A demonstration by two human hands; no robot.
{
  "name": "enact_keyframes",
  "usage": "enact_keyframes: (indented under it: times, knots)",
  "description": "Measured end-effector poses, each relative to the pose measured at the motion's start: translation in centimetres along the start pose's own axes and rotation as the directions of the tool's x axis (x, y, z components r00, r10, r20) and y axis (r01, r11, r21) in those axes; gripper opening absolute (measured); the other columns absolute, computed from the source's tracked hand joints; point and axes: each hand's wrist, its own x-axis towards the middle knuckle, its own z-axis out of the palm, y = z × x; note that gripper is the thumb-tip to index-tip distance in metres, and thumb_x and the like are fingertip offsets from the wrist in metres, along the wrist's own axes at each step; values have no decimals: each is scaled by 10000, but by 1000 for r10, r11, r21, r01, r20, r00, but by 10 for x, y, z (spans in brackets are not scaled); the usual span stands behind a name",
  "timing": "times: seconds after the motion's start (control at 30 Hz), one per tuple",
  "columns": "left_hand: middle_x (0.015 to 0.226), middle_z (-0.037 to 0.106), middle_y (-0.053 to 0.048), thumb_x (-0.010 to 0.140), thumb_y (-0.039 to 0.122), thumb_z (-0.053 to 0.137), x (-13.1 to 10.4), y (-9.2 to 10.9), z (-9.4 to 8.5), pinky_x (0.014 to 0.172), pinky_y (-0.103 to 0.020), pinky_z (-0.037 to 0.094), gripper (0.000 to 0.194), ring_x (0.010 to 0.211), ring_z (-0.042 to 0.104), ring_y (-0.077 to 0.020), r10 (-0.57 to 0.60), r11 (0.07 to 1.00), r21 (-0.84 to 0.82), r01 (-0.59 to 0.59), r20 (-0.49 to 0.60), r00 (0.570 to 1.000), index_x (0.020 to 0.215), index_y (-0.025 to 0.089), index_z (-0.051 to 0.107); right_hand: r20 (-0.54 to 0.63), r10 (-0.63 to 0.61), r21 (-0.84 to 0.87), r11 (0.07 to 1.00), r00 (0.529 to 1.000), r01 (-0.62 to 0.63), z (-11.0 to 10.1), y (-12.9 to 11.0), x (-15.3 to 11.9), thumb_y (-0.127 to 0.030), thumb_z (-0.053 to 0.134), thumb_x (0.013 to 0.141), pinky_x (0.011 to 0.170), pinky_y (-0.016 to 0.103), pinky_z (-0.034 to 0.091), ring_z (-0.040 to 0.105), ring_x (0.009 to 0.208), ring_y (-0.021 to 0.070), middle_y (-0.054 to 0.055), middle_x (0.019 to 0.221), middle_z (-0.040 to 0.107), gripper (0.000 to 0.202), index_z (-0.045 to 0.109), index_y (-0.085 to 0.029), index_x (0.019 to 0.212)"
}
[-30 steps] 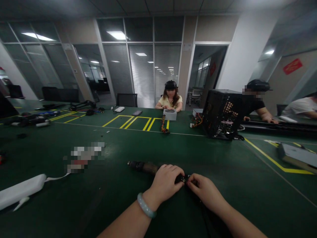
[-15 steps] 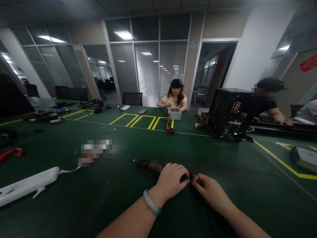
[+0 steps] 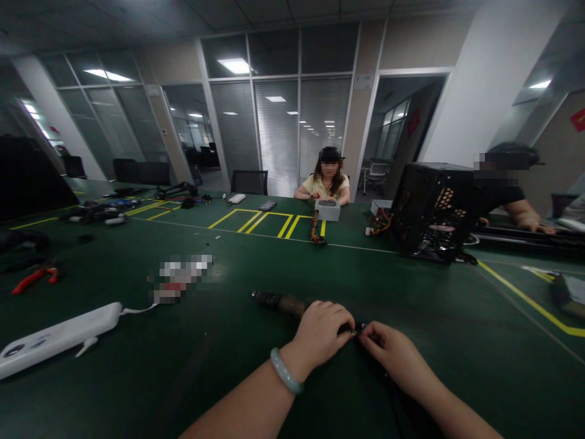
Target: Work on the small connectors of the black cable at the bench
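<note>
A dark, slim electric screwdriver (image 3: 280,303) lies on the green table, its metal tip pointing left. My left hand (image 3: 323,332), with a pale bracelet at the wrist, is closed around the rear part of it and hides that part. Close against its fingertips, my right hand (image 3: 388,344) pinches the small dark end of a cable. The black cable (image 3: 393,390) runs from under the right hand toward the near edge of the view. Whether the cable end is in the screwdriver's socket or just beside it, I cannot tell.
A white power strip (image 3: 68,338) and red-handled pliers (image 3: 36,279) lie to the left. A black computer case (image 3: 432,210) stands at the right back. Across the table, one person sits behind a power supply unit (image 3: 327,210); another works at far right.
The camera view has swung slightly left, so everything sits a little further right. Both hands stay together at the rear of the screwdriver, with hardly any movement.
</note>
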Motion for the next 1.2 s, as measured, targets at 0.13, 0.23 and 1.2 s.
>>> enact_keyframes:
  times: [0.13, 0.23, 1.2]
  knots:
    - [1069, 645, 44, 888, 245, 620, 0, 0, -2, 893, -343, 361, 77, 998, 564, -177, 30, 1000, 4, -30, 10, 1000, 956, 276, 638, -8, -5, -3, 1000, 1000, 5, 0, 1, 0, -355, 530, 886, 614, 231, 412, 646, 717, 165, -21, 782, 698, 169, 642, -234, 847]
    - [1068, 645, 38, 883, 210, 603, 0, 1, -3, 908, -346, 357, 125, 1004, 564, -177, 25, 1000, 12, -26, 18, 1000, 985, 275, 634, -4, 0, -8, 1000, 1000, 0, 0, 2, 2, -358, 528, 887, 601, 230, 407, 646, 707, 165, -20, 780, 700, 174, 646, -236, 852]
    - [1063, 652, 37, 866, 199, 630, 1, 3, -2, 881, -344, 359, 116, 999, 565, -178, 4, 1000, 8, -4, 31, 1000, 961, 266, 637, -29, -2, -19, 1000, 1000, 1, 0, 2, 1, -349, 535, 877, 615, 238, 412, 639, 713, 172, 2, 797, 703, 176, 645, -219, 833]
